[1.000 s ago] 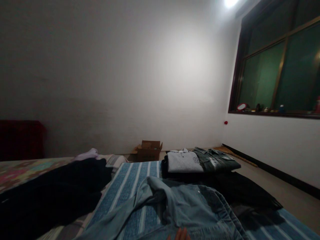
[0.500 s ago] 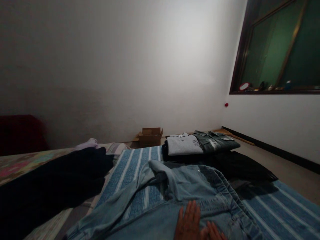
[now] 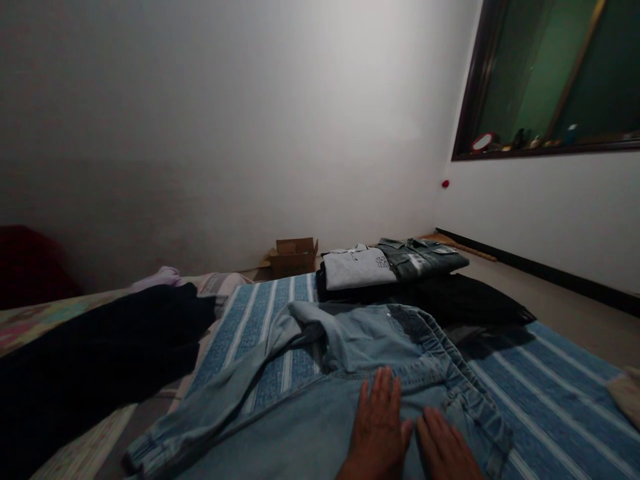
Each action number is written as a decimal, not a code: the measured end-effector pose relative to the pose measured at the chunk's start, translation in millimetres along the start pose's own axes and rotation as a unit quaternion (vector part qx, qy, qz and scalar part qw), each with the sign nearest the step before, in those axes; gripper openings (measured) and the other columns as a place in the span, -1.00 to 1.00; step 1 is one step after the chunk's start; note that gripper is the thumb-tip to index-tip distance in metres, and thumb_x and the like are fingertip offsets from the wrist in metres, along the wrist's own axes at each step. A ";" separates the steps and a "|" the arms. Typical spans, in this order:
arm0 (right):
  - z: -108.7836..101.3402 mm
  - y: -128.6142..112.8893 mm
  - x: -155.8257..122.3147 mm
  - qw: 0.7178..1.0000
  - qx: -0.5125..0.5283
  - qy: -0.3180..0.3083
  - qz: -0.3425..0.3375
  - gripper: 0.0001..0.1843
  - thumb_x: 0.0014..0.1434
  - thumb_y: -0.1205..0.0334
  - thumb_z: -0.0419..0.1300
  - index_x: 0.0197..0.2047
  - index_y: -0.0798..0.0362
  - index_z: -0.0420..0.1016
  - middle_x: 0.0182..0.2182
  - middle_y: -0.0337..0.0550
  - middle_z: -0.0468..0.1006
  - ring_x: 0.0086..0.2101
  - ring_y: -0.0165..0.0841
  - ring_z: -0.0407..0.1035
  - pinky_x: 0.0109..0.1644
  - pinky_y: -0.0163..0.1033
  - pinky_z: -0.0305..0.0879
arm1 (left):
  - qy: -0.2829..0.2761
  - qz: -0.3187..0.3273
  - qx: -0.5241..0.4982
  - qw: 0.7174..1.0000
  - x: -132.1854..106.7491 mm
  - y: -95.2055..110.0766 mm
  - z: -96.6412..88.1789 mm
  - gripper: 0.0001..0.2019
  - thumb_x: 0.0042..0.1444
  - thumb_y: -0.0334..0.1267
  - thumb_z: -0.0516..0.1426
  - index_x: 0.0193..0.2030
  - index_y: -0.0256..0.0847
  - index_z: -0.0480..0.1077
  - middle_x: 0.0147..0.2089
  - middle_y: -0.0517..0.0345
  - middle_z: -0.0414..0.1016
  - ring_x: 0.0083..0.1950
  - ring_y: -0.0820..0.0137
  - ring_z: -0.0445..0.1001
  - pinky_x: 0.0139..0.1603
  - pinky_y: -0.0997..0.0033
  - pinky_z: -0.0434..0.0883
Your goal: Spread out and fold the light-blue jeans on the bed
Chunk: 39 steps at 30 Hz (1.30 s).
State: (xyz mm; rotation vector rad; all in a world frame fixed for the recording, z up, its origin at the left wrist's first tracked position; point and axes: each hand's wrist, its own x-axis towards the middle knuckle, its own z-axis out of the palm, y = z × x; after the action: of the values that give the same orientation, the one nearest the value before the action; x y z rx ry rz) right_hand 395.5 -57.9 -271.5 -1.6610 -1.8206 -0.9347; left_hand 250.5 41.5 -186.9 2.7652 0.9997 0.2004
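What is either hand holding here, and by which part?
Nothing is held: left hand and right hand lie flat, fingers extended, on the jeans.

wall (image 3: 225, 120): plain white | window (image 3: 550, 67): dark-framed, right | floor (image 3: 550, 300): bare | light: dim

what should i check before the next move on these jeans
1. Both hands flat on the light blue denim jeans: ok, left hand and right hand lie side by side near the waistband.
2. Fingers holding any cloth: not ok, they lie open and spread.
3. Jeans lying smooth: not ok, the far part is bunched and one leg trails left.
4. Blue striped bedsheet beside the jeans bare: ok on the right.
5. Folded grey polo shirt on the pile apart from the jeans: ok.
6. Hems lined up: cannot tell.
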 end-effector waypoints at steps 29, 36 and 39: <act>-38.5 21.7 -0.5 0.986 -0.020 -0.138 0.091 -0.20 0.26 -0.29 -0.19 0.11 0.28 0.41 0.15 0.25 0.32 0.20 0.08 0.07 0.19 0.21 0.01 | -0.038 0.057 -0.068 0.995 15.3 30.0 -10.8 -0.31 0.27 0.17 -0.21 0.41 -0.21 -0.10 0.46 0.00 -0.20 0.45 0.21 -0.24 0.40 -0.07 -0.14; -42.4 25.1 5.1 0.989 0.003 -0.116 0.088 -0.44 0.30 -0.07 -0.15 -0.01 0.15 0.48 0.03 0.19 0.44 0.12 0.07 0.20 0.12 0.18 0.12 | -0.062 0.054 -0.101 0.992 11.8 33.8 -13.8 -0.32 0.28 0.13 -0.25 0.41 -0.25 -0.13 0.47 -0.04 -0.26 0.46 0.19 -0.31 0.39 -0.10 -0.22; -38.9 22.6 24.7 0.989 0.023 -0.115 0.085 -0.37 0.32 -0.08 -0.21 0.05 0.23 0.42 0.08 0.23 0.39 0.16 0.02 0.15 0.15 0.13 0.11 | -0.056 0.065 -0.116 0.989 10.4 32.9 -13.6 -0.35 0.30 0.06 -0.23 0.41 -0.29 -0.13 0.47 -0.08 -0.28 0.46 0.18 -0.31 0.39 -0.11 -0.25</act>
State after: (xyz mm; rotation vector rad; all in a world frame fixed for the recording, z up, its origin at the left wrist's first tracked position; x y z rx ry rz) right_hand 411.3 -71.3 -224.6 -1.9259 -1.7929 -0.6465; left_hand 276.2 25.3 -165.6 2.5960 0.7200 0.1655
